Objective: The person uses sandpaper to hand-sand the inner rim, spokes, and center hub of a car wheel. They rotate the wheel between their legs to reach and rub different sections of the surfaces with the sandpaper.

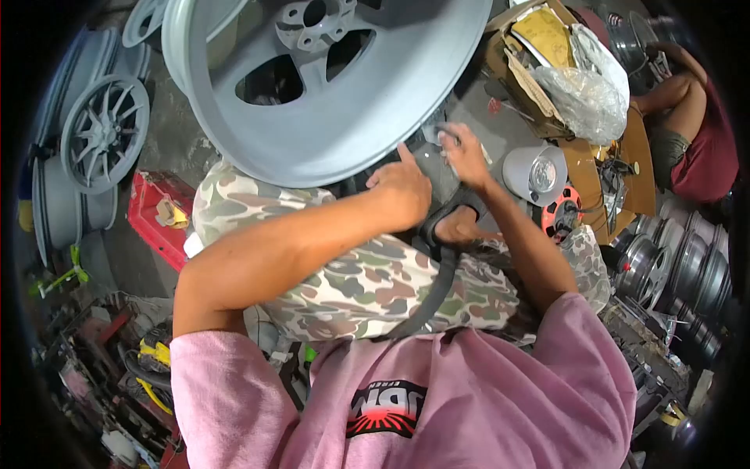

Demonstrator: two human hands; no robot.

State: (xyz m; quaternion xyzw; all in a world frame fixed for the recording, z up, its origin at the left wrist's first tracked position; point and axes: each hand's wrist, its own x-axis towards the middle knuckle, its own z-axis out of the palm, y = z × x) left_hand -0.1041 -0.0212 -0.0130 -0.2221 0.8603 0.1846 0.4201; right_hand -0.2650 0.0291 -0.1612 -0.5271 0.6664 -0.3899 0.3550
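Note:
A large grey wheel rim (312, 117) stands tilted in front of my knees, its spokes and hub at the top of the view. My left hand (402, 190) is at the rim's lower edge, one finger stretched out against the lip and the others bent and partly hidden. To its right, my right hand (466, 156) is raised just off the rim's edge. Its thumb and fingers are pinched around a small dark piece, blurred and too small to name. Camouflage trousers (351, 289) cover my bent legs beneath both arms.
More grey rims (105, 133) stand at left beside a red container (160, 219). At right are a cardboard box (539, 117) with plastic wrap, a white bucket (534, 176), an orange-red reel (562, 213) and stacked rims (680, 262). Another person (695, 148) crouches at far right.

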